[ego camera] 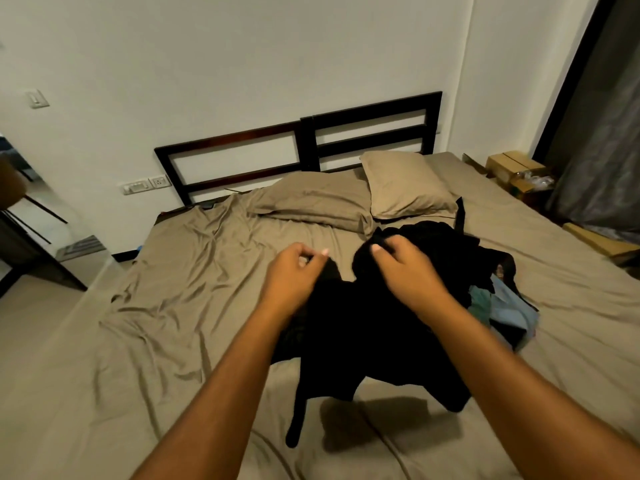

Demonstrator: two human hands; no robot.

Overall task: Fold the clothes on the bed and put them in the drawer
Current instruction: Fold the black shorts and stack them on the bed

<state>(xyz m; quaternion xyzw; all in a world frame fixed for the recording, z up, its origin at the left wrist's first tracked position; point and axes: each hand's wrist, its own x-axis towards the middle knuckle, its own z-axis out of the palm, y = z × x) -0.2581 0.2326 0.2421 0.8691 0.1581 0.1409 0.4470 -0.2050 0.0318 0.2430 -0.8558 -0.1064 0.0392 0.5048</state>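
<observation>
while l hand [294, 271], r hand [405, 268] pinch black garment [374, 334], boxes [512, 168] bedside

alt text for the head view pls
A left hand and right hand pinch the top edge of a black fabric garment held above a taupe-sheeted bed; a heap of dark and blue clothes lies beside it.

Home bedroom, bed [173, 306] with pillows [408, 183], slatted headboard [308, 147], curtain [602, 133]

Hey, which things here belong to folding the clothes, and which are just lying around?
For the job: black garment, gripped by left hand and right hand; clothes pile beside it; bed.
Just lying about: pillows, cardboard boxes, headboard.
</observation>
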